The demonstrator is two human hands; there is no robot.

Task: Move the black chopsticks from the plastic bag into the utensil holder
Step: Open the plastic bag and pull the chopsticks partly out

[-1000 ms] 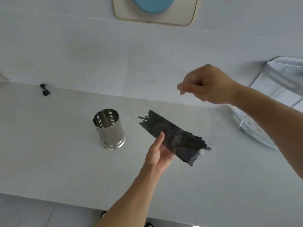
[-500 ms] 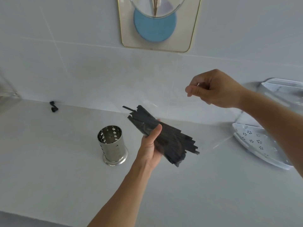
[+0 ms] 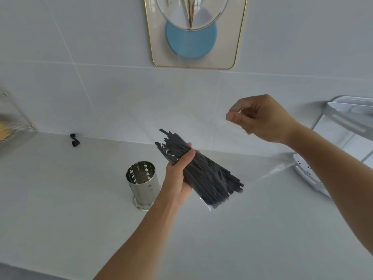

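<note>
Chopsticks [image 3: 203,174] — a thick black bundle inside a clear bag [image 3: 260,158] — are held up in the air over the worktop [image 3: 60,199], just right of the holder [image 3: 142,182], which stands near the worktop's back edge. Our left hand [image 3: 178,178] is wrapped round the bundle near its upper end, thumb across the front and fingers behind, gripping sticks and film together. The bundle slopes down to the right, its ragged upper tips poking out past the thumb.

Our right hand [image 3: 260,119] is raised off to the right, well apart from the bundle, thumb pressed against curled fingers. It seems to pinch the bag's loose edge — the film is so clear that we can only trace it by faint glints, so we say that with some doubt.

As we judge it, the sticks are light and stiff, and smooth enough to slide against each other and against the plastic. The bag is limp and will give no support of its own. A loose grip lets single sticks slip out and scatter, so the bundle wants a firm encircling hold around the middle, all sticks squeezed as one. With the bag drawn off the lower end, the bundle could then be turned upright and lowered into the holder's open mouth. The holder is empty as far as we can see and looks light, so a sideways knock might tip it.
</note>
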